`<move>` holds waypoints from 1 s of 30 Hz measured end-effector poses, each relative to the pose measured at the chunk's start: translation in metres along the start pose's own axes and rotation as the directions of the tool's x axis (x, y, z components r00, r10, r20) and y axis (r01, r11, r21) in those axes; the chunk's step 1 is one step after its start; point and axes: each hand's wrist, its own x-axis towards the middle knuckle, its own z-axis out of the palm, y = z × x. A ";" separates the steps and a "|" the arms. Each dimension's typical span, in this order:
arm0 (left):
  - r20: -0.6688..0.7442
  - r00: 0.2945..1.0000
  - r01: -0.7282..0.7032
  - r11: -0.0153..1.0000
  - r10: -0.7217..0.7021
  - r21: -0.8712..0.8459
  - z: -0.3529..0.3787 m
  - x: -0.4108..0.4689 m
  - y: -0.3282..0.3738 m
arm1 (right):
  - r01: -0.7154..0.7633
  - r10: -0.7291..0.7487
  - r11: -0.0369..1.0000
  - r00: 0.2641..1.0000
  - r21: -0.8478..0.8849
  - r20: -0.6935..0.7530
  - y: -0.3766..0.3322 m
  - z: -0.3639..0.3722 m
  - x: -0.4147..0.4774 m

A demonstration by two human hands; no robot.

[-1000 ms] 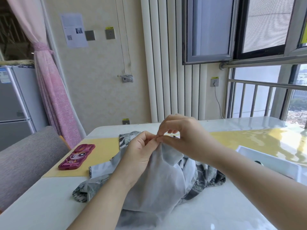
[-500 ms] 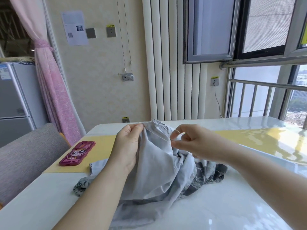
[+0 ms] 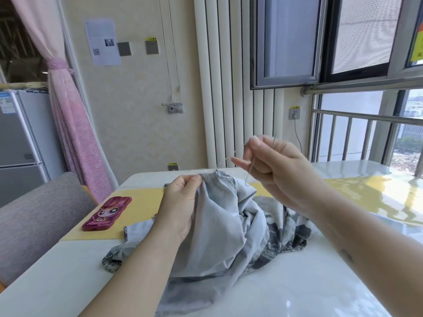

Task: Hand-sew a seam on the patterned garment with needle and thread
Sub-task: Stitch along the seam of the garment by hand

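The patterned garment (image 3: 224, 227) lies bunched on the white table (image 3: 68, 282), pale grey inner side up, dark zigzag print showing at its right. My left hand (image 3: 180, 202) pinches a raised fold of it near the stitched seam edge (image 3: 225, 177). Up and to the right of the seam, my right hand (image 3: 272, 165) pinches the thin needle (image 3: 274, 139), whose tip sticks up above the fingers. A fine thread (image 3: 250, 168) hangs from that hand down to the seam.
A pink cartoon phone case (image 3: 107, 213) rests on a yellow mat (image 3: 142, 202) at the left. A grey chair (image 3: 34, 216) stands beside the table's left edge. Glossy yellow mat (image 3: 366, 193) covers the right side; a window railing (image 3: 366, 133) stands behind.
My right hand has pulled away from the seam, rising up and to the right with the needle and drawing thread out. My left hand keeps its hold on the fold.
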 end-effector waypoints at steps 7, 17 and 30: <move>0.024 1.000 -0.018 1.000 0.017 0.016 0.000 0.000 0.000 | -0.206 0.090 0.895 0.953 0.397 0.290 -0.007 0.018 -0.003; 0.018 1.000 -0.013 0.999 0.012 0.032 0.001 -0.003 -0.002 | 0.033 -0.035 0.945 0.999 0.324 0.002 -0.001 0.025 0.005; 0.009 1.000 -0.030 0.999 0.030 0.023 0.001 -0.003 0.002 | -0.240 0.663 0.388 0.744 -0.890 0.088 0.015 0.017 -0.019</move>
